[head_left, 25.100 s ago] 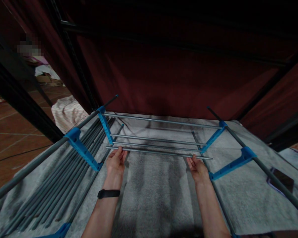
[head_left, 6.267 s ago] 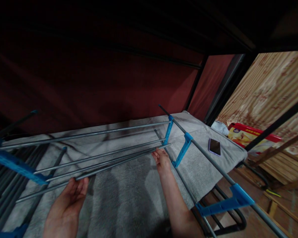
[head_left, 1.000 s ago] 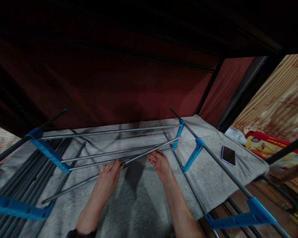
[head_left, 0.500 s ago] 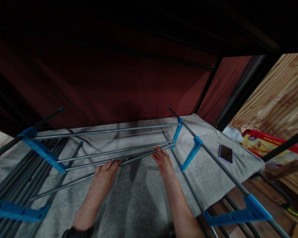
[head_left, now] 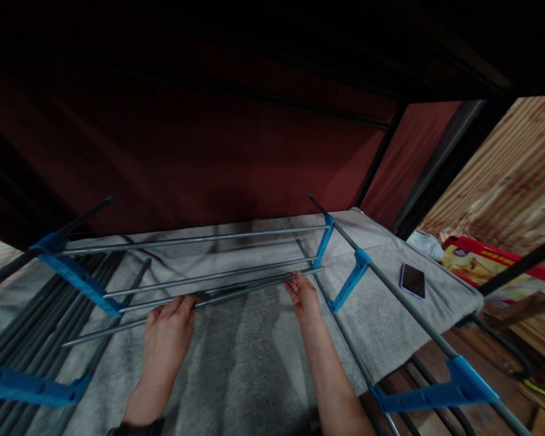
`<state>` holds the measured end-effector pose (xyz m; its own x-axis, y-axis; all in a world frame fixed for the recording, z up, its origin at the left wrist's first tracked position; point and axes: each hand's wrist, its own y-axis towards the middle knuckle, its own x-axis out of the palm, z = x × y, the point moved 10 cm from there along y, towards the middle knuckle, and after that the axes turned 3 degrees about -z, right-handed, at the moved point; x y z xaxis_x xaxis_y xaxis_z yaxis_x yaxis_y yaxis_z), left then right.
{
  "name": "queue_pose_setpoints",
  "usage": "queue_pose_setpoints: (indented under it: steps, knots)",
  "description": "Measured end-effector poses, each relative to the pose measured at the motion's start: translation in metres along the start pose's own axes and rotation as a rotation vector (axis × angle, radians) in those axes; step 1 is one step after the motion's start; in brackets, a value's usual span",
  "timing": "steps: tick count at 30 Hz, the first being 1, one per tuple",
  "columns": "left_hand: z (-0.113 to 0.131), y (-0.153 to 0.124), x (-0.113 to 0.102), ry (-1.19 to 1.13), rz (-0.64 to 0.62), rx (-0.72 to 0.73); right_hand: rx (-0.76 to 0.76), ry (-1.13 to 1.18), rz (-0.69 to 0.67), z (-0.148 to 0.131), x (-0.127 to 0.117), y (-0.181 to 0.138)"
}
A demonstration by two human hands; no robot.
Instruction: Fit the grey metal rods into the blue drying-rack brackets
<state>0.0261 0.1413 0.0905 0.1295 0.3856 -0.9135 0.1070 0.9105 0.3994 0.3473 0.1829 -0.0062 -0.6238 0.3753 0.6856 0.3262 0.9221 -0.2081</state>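
My left hand [head_left: 170,324] is closed over a grey metal tube [head_left: 236,295], palm down, left of centre. Farther right, the fingers of my right hand [head_left: 303,295] pinch the same tube near its right end. Its left end juts out free toward the left side of the frame. Just behind it lies another thin tube, partly hidden by my fingers. Two more tubes, a lower one [head_left: 209,277] and an upper one [head_left: 200,239], span between the blue plastic brackets [head_left: 79,275] on the left and the blue bracket [head_left: 324,241] on the right.
Several loose tubes [head_left: 40,315] lie at the left on the grey blanket [head_left: 254,375]. More blue brackets [head_left: 349,281] sit along the right-hand poles. A phone [head_left: 412,281] rests on the blanket at right. Beyond the edge is a red and yellow box [head_left: 490,266].
My left hand has slid left and slightly down along the tubes. My right hand has shifted a little to the right. The held tube's left end has risen and moved slightly right.
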Motion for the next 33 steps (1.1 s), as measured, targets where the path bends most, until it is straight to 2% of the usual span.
queue_pose_setpoints:
  steps: [5,10,16,18,20,22,24,26,30,33]
  knots:
    - [-0.007,-0.006,-0.006,0.094,0.015,-0.089,0.004,-0.009,0.055,0.0,-0.006,0.0]
    - [-0.017,-0.014,-0.017,0.155,0.099,-0.249,0.01,-0.012,0.076,0.002,-0.009,0.002]
    - [0.001,-0.022,-0.03,0.017,0.211,-0.33,0.009,0.005,0.101,0.003,-0.013,0.002]
    - [0.007,-0.024,-0.025,-0.128,0.211,-0.353,0.011,0.005,0.12,0.002,-0.015,0.002]
    - [0.006,-0.025,-0.009,-0.393,0.174,-0.394,0.022,0.001,0.141,0.0,-0.017,0.001]
    - [-0.005,-0.029,0.016,-0.779,0.13,-0.534,0.035,-0.006,0.157,-0.001,-0.018,0.0]
    - [-0.018,-0.036,0.046,-1.195,0.102,-0.733,0.041,-0.02,0.161,-0.003,-0.018,0.0]
    - [-0.028,-0.041,0.061,-1.489,0.15,-0.88,0.039,-0.041,0.159,-0.004,-0.019,0.0]
    - [-0.049,-0.051,0.055,-1.691,0.382,-1.043,0.041,-0.058,0.165,-0.003,-0.022,0.0]
    - [-0.053,-0.058,0.056,-1.798,0.415,-1.187,0.056,-0.055,0.157,0.0,-0.023,0.0]
